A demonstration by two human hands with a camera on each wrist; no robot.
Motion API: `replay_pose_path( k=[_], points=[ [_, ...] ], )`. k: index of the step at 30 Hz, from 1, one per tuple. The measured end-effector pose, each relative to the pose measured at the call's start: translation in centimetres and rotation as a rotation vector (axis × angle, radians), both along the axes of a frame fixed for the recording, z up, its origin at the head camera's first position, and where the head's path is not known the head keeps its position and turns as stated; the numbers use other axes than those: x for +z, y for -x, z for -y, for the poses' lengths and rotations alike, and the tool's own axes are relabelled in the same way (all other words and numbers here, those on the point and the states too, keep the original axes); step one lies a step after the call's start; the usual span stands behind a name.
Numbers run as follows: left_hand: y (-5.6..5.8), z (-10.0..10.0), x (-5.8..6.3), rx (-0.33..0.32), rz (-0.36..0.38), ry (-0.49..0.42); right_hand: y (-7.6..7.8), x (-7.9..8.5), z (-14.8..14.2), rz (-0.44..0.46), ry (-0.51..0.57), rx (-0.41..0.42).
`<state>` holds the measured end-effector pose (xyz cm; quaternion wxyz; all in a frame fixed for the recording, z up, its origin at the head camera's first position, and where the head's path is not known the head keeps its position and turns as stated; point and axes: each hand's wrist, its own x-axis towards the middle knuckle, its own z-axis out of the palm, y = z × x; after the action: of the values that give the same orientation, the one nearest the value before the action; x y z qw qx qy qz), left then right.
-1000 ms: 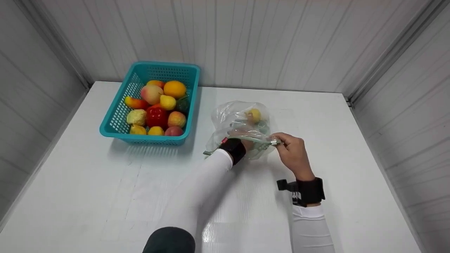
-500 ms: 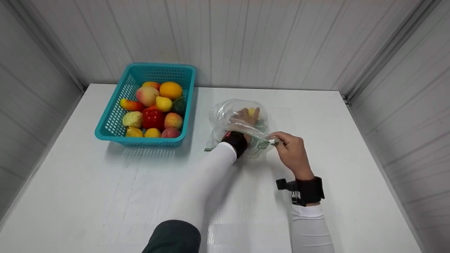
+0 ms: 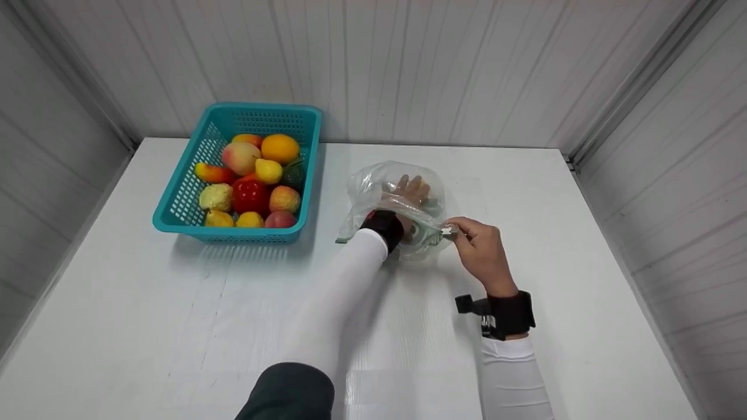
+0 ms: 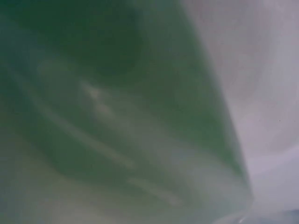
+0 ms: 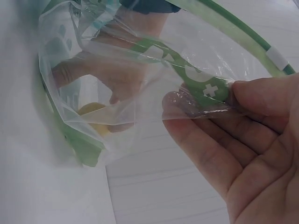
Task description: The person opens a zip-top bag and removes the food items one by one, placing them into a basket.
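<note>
A clear zip bag point(image 3: 369, 182) with green edging lies on the white table point(image 3: 420, 326). My left hand point(image 3: 412, 190) is inside it up to the wrist, back up, with fingers extended and spread. Below those fingers a small yellow fruit point(image 5: 95, 116) shows through the plastic in the right wrist view; whether they touch it I cannot tell. My right hand point(image 3: 483, 249) pinches the bag's mouth at its right end, by the white slider point(image 3: 448, 231). Blurred green plastic point(image 4: 140, 116) fills most of the left wrist view.
Left of the bag stands a teal basket point(image 3: 166, 217) full of fruit and vegetables, among them a red bell pepper point(image 3: 251, 196), an orange point(image 3: 280, 149) and a peach point(image 3: 240, 158). Pale panel walls point(image 3: 373, 70) border the table at the back and sides.
Inside the bag my left hand has moved forward and spread its fingers over the yellow fruit, which was in plain sight before. The right hand keeps its pinch. The view has shifted slightly.
</note>
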<state>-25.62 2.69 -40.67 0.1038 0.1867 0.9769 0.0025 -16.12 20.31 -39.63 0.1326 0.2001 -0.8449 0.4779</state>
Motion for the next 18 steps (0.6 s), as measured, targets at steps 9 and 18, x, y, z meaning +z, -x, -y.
replay_pose_path(
  k=[9,18],
  points=[
    [-0.2,-0.2,0.6,-0.004,-0.078,0.037,0.1,0.1,0.1,0.021,0.024,0.013],
    [1.5,0.0,-2.7,0.128,-0.13,-0.064,0.1,0.0,0.1,0.015,0.004,0.008]
  ],
)
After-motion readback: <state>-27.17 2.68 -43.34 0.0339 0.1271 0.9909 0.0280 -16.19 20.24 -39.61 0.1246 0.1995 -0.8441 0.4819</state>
